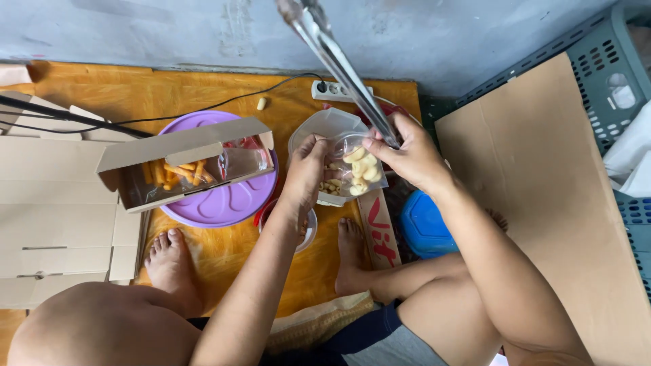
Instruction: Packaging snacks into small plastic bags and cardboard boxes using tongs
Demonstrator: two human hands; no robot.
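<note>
My left hand (pixel 306 169) pinches the small clear bag (pixel 356 166) open at its rim while my right hand (pixel 407 154), closed around the tongs (pixel 339 61), steadies it so the pale snacks (pixel 363 169) stay in.

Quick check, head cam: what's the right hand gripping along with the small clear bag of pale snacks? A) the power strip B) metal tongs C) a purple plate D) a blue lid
B: the right hand pinches the metal tongs against the small clear bag, the tongs' long arms rising toward the top of the frame; the left hand holds the bag's other side.
</note>
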